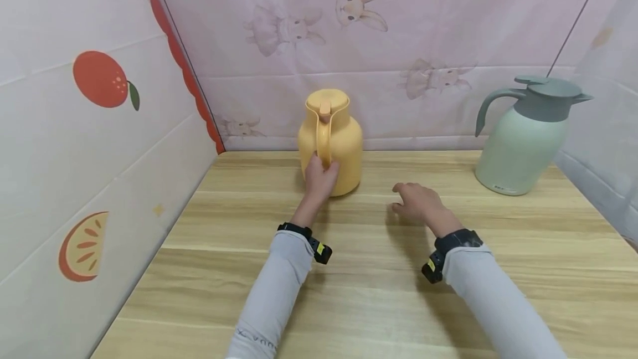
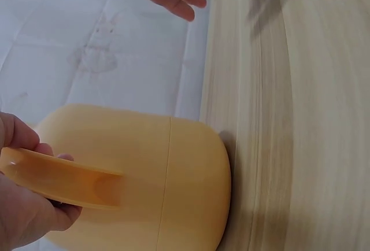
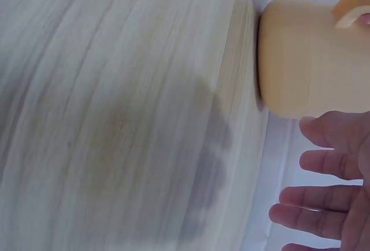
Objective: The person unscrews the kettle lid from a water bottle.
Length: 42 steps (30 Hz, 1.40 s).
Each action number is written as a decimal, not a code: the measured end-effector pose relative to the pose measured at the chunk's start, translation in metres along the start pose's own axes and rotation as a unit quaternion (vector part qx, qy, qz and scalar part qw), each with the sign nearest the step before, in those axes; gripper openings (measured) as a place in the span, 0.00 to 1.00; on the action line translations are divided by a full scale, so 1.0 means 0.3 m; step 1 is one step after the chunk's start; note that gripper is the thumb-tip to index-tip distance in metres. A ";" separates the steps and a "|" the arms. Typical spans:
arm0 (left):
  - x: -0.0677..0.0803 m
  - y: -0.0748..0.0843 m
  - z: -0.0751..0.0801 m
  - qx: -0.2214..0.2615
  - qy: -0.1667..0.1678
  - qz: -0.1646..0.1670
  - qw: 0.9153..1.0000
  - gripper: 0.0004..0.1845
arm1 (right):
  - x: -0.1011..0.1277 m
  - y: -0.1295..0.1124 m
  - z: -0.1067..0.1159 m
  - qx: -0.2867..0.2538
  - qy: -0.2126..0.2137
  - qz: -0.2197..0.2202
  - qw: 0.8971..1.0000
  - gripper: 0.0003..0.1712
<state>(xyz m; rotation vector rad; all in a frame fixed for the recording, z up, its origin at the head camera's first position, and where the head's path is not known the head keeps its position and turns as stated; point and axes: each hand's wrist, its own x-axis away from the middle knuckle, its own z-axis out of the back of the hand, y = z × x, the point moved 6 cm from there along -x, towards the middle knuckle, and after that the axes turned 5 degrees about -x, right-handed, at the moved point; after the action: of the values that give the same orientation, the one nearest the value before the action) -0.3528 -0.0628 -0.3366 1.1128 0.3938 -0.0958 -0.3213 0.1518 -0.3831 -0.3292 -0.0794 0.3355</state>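
Observation:
A yellow thermos jug (image 1: 349, 143) with a lid and a loop handle stands upright on the wooden table, its handle facing me. My left hand (image 1: 320, 177) grips the lower part of that handle; in the left wrist view the fingers (image 2: 23, 132) curl round the handle (image 2: 63, 181). To the right of the jug, my right hand (image 1: 417, 202) hovers over the table, fingers spread and holding nothing. The right wrist view shows its loose fingers (image 3: 318, 196) apart from the jug (image 3: 306, 60).
A pale green thermos jug (image 1: 523, 143) with a grey-green lid and handle stands at the back right. Behind the table (image 1: 369, 292) hangs a pink wall covering (image 1: 199, 32) with rabbit prints. A white covering with fruit prints borders the left side.

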 end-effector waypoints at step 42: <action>0.260 0.150 0.096 0.139 -0.137 -0.101 0.976 0.08 | 0.179 -0.053 0.108 0.048 0.012 0.085 0.995 0.25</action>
<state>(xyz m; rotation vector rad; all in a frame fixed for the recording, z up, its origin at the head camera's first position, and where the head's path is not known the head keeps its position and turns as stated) -0.2610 -0.0590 -0.3150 1.3116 0.2472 -0.4910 -0.2699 0.1656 -0.3462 -0.2443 -0.0115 0.5018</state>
